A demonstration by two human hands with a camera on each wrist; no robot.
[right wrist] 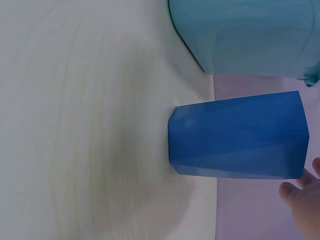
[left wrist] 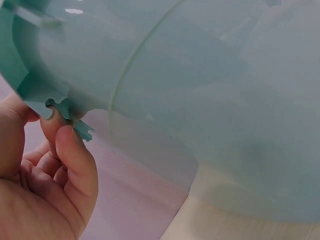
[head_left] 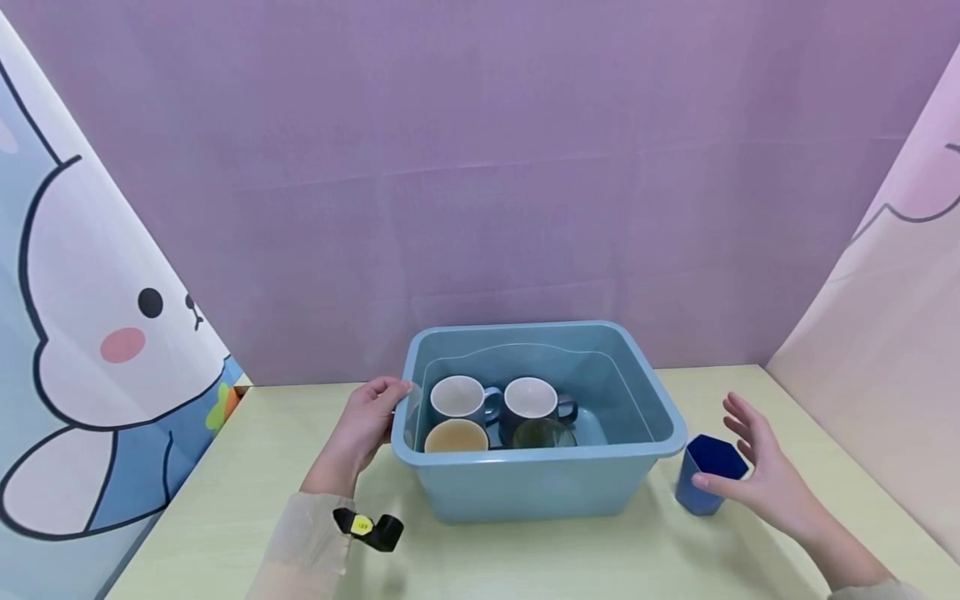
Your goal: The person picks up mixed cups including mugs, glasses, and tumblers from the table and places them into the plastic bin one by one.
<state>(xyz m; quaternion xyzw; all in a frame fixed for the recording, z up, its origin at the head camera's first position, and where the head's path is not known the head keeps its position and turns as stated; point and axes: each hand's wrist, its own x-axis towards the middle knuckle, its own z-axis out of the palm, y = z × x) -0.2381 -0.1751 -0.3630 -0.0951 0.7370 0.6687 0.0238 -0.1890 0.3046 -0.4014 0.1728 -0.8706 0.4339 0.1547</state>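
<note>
A light blue plastic tub (head_left: 525, 483) stands on the table. My left hand (head_left: 367, 421) grips its left rim, thumb over the edge and fingers curled beneath; the left wrist view shows the fingers at the rim's underside (left wrist: 60, 107). Inside are a blue mug (head_left: 457, 398), a dark mug (head_left: 529, 400), a cup with a tan inside (head_left: 456, 437) and a dark greenish glass (head_left: 543, 433). To the tub's right, a six-sided blue cup (head_left: 696, 490) is upright. My right hand (head_left: 765, 475) is beside it, fingers spread, thumb in front of its rim and fingers behind.
The pale wooden table (head_left: 225, 483) runs back to a purple cloth (head_left: 525, 167). Printed cartoon cloths hang at the left (head_left: 105, 275) and right (head_left: 892, 300). A black strap with a small camera (head_left: 367, 529) sits on the left sleeve.
</note>
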